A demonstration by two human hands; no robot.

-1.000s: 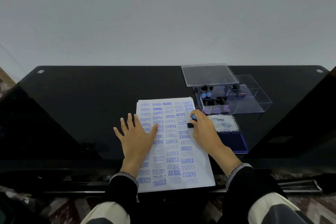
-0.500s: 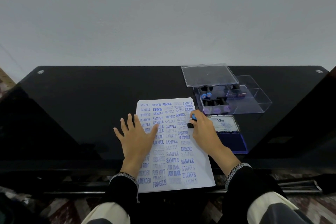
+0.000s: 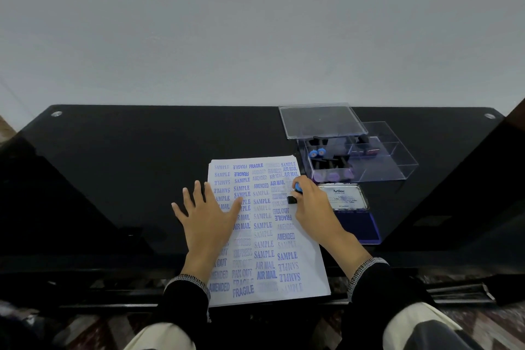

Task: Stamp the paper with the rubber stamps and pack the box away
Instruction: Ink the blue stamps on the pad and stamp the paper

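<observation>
Blue-knobbed stamp (image 3: pixel 295 193) pinched in right hand (image 3: pixel 314 204): press straight down; left hand (image 3: pixel 208 213), spread flat, steadies paper (image 3: pixel 264 233).

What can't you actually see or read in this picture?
- Head view: the face of the stamp is hidden by the right hand gripping it.
- The paper under the left hand is covered.
- The ink pad lid's small print is too tiny to read.
- Stamps in the clear box show no readable wording.
</observation>
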